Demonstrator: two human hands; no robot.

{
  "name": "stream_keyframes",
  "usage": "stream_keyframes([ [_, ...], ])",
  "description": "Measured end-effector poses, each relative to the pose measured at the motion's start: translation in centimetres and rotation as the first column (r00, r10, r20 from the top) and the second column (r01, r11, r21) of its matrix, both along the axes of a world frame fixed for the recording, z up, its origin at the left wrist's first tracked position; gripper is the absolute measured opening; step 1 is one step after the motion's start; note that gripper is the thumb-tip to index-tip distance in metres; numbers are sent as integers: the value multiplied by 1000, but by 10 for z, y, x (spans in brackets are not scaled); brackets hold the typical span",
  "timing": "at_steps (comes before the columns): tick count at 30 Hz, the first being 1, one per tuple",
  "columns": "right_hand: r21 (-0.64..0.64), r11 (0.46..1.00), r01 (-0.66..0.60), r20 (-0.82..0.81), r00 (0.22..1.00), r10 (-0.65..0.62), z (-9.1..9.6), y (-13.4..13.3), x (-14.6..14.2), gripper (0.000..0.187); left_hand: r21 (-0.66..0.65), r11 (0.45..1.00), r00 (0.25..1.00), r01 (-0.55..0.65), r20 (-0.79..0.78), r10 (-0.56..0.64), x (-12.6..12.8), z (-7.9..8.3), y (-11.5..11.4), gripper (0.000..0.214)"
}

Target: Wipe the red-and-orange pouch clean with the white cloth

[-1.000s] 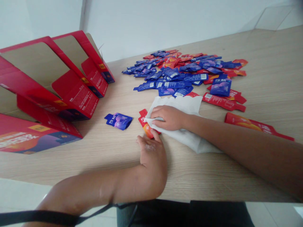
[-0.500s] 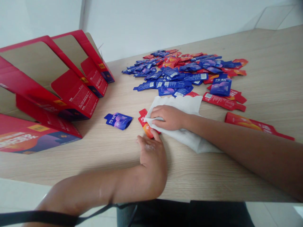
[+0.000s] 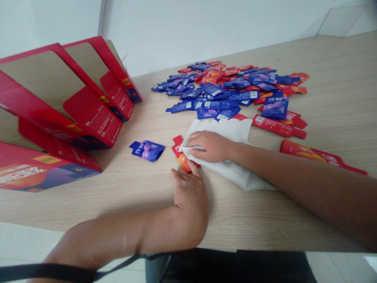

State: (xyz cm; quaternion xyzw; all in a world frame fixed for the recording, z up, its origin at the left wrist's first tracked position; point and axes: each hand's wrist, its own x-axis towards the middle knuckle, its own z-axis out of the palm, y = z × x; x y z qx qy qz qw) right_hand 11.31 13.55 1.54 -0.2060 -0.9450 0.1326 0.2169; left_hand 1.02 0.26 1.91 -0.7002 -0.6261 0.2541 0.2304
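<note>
My right hand point(image 3: 209, 146) lies on a white cloth point(image 3: 232, 153), fingers curled over its left edge, pressing it onto a red-orange pouch point(image 3: 181, 155) on the wooden table point(image 3: 141, 184). My left hand point(image 3: 188, 192) rests flat on the table just below that pouch, its fingertips touching the pouch's lower edge. A single blue-purple pouch point(image 3: 147, 150) lies alone to the left of both hands.
A heap of several blue and red pouches point(image 3: 229, 90) is spread across the far middle of the table. Open red cardboard display boxes point(image 3: 59, 114) stand at the left. A long red pouch point(image 3: 318, 156) lies at the right beside my forearm.
</note>
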Motion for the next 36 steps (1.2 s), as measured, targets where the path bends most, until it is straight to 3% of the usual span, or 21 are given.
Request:
stream_keyframes([
  [36,-3,1000,3,-2,1000,-3,0,0,0,20,-30,999,999,-42,20,42,2,2,2,55],
])
